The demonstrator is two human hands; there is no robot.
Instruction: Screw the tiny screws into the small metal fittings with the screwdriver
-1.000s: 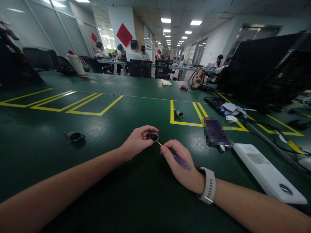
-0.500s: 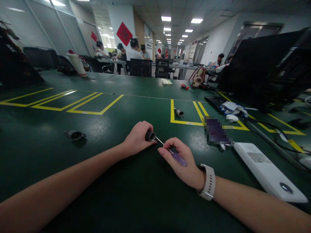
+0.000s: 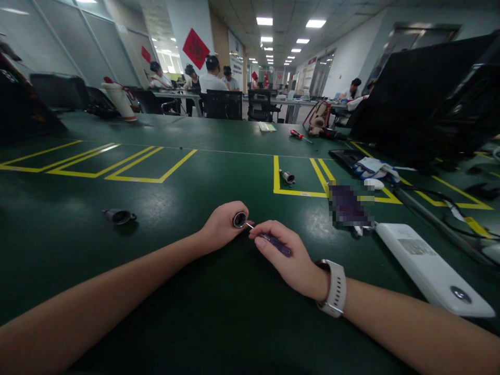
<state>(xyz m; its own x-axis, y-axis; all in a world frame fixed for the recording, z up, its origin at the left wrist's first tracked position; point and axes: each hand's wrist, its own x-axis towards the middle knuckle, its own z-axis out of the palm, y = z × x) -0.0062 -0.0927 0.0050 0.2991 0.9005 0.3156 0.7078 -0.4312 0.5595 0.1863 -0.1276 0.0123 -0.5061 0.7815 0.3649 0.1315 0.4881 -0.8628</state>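
My left hand (image 3: 221, 227) is closed around a dark, hollow cylindrical metal part (image 3: 239, 219), its round opening turned toward me. In my right hand (image 3: 287, 255) is a screwdriver with a clear purple handle (image 3: 277, 245), held between thumb and fingers. Its thin shaft reaches to the right rim of the metal part; whether the tip touches or goes inside I cannot tell. A similar metal part (image 3: 119, 216) lies on its side on the green table to the left. Another one (image 3: 288, 177) lies inside a yellow-taped box beyond my hands.
A white power bank (image 3: 432, 268) and a blurred-out dark object (image 3: 349, 205) lie at right, near cables. Farther back are a red screwdriver (image 3: 297, 134), gloves (image 3: 375, 171) and a black monitor (image 3: 420, 91). A cup (image 3: 120, 101) stands back left. People sit at distant tables.
The screwdriver and my right hand have moved left, closer to the metal part, so less shaft shows. The metal part has turned so its opening faces me more.
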